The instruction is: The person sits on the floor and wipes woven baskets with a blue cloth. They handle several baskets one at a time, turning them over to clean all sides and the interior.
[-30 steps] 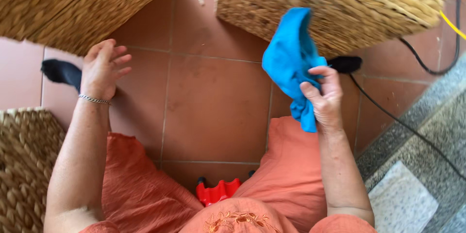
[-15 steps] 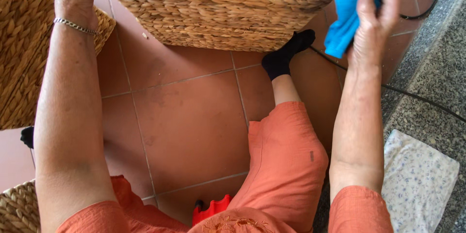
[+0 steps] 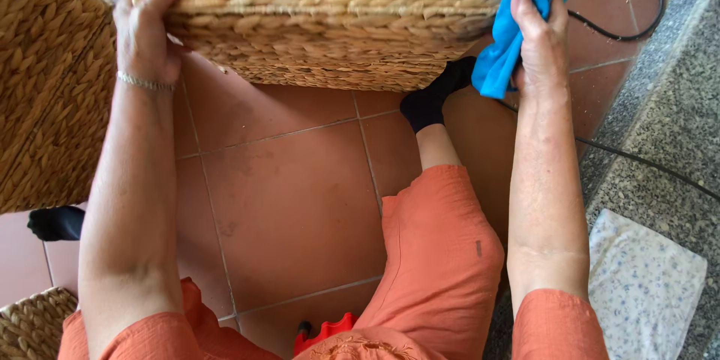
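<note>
Two hands at a woven basket [image 3: 337, 7]

The left hand [image 3: 146, 30] grasps the basket's left corner; the right hand [image 3: 540, 37] presses a blue cloth [image 3: 517, 0], clenched, against its right side.

Head camera (only view) looks steeply down, close over lap.

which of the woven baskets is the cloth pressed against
The wide basket at top centre: both hands grip it, the right hand holding the blue cloth to its corner. The others sit untouched at left.
</note>
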